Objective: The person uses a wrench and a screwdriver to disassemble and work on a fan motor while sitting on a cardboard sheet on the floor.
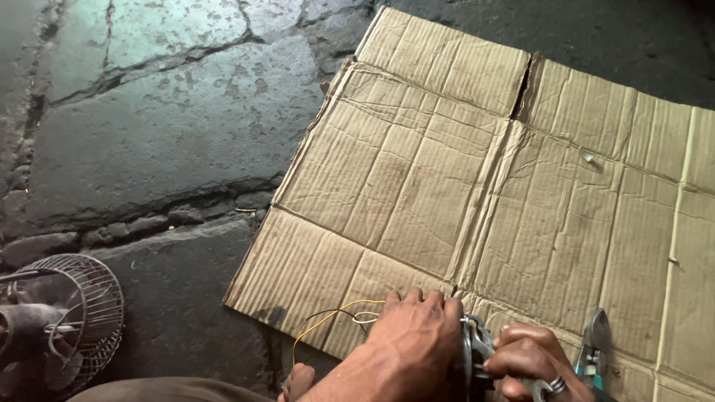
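Both hands sit at the bottom edge of the view, closed around a small dark metal motor part held between them over the near edge of a flattened cardboard sheet. One hand, the left hand, wraps over the part from the left with fingers curled shut on it; the right hand, wearing a ring, grips it from the right side, fingers bent tight. Thin yellow and dark wires trail from under the left hand and loop across the cardboard toward the floor. Just beside the right hand, pliers with teal handles lie on the cardboard. A small pale scrap rests farther up the sheet. Cracked dark stone floor lies to the left, with a wire fan guard at the lower left corner.
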